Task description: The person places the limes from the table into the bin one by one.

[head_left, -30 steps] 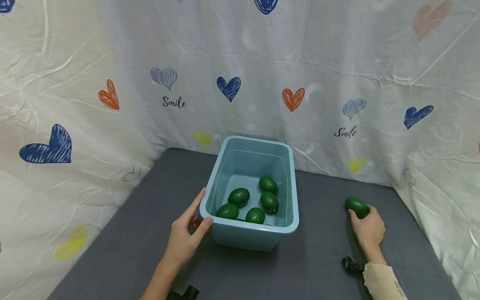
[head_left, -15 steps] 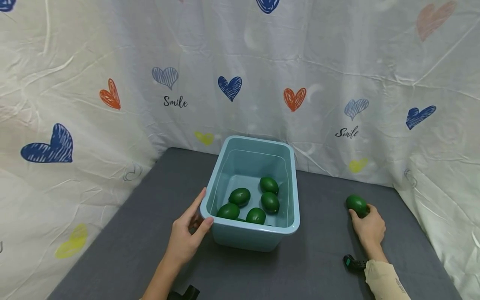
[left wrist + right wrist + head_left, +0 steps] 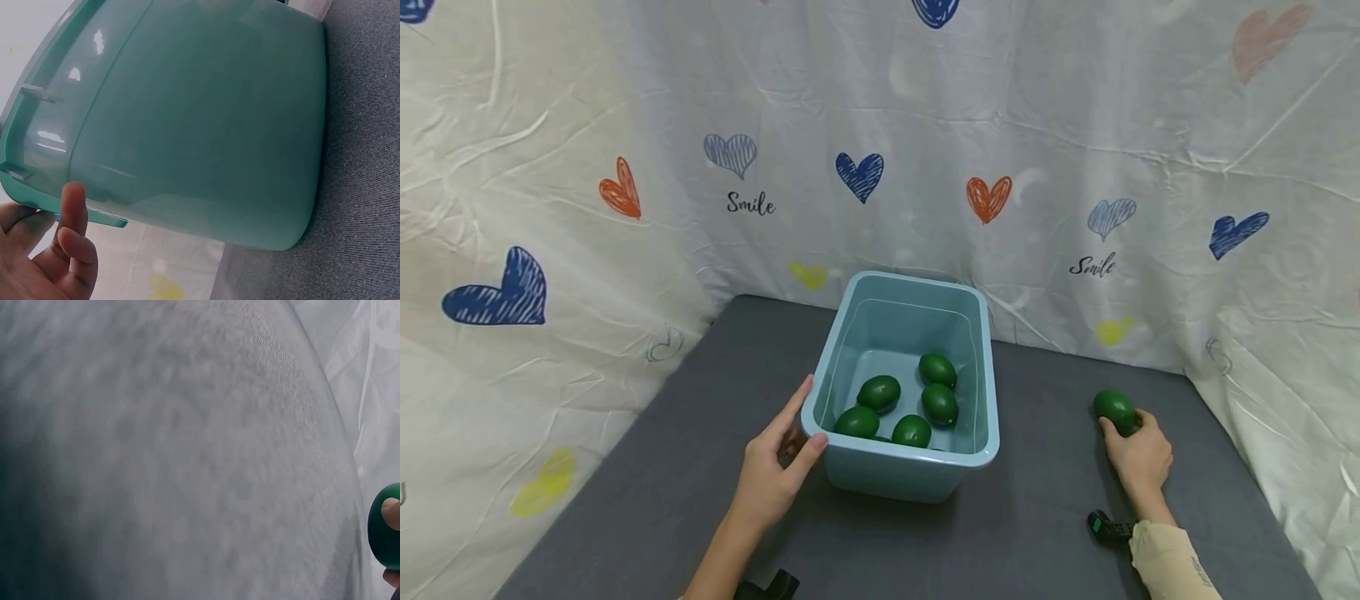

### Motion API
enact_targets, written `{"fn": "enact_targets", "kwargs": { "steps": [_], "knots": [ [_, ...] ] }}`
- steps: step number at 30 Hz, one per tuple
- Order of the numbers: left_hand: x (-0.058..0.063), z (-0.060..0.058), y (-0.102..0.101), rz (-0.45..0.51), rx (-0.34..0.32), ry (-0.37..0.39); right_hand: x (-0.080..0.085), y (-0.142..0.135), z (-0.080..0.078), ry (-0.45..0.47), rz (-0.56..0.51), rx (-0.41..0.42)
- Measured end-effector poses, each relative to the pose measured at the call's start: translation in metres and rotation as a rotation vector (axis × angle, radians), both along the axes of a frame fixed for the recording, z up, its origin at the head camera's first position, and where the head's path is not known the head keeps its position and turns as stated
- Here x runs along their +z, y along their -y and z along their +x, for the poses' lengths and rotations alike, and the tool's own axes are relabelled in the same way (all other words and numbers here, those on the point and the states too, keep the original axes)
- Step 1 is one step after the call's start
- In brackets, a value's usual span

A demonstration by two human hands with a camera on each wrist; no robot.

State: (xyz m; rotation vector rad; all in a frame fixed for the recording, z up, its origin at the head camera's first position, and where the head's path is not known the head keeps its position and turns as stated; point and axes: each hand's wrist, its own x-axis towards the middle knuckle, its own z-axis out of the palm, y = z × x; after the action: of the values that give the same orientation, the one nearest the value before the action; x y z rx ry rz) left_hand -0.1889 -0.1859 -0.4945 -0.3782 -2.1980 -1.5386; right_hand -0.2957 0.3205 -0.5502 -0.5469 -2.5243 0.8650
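Note:
A light blue plastic bin (image 3: 917, 321) stands on the dark grey cloth, with several glossy green oval fruits (image 3: 878, 393) on its floor; the front wall partly hides some. My left hand (image 3: 763, 483) holds the bin's near left corner at the rim. From the left wrist view, the bin's wall (image 3: 200, 119) fills most of the picture, with fingers (image 3: 75, 209) at its rim. Off to the right, my right hand (image 3: 1140, 462) grips another green oval fruit (image 3: 1114, 408) just over the cloth. Only that fruit's edge (image 3: 380, 540) and fingertips show in the right wrist view.
Grey cloth (image 3: 1037, 517) covers the table on both sides of the bin. A white curtain (image 3: 910, 142) printed with hearts hangs behind and along the sides, close to the bin's back. Black straps with devices (image 3: 1105, 527) sit on both wrists.
The right hand with its green oval fruit has shifted only very slightly. The left hand and the bin stay where they were.

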Motion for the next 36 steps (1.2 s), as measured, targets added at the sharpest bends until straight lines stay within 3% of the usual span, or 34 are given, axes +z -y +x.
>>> {"fn": "enact_targets", "kwargs": {
  "steps": [13,26,36],
  "knots": [
    [0.002,0.001,0.000,-0.012,0.018,0.004,0.028,0.012,0.019,-0.168,0.048,0.056],
    [0.002,0.000,-0.001,-0.008,0.023,0.013,0.066,0.064,0.045,-0.371,0.137,0.241],
    [0.002,0.001,-0.002,-0.019,0.020,-0.006,0.091,0.102,0.066,-0.423,0.036,0.377]
  ]
}}
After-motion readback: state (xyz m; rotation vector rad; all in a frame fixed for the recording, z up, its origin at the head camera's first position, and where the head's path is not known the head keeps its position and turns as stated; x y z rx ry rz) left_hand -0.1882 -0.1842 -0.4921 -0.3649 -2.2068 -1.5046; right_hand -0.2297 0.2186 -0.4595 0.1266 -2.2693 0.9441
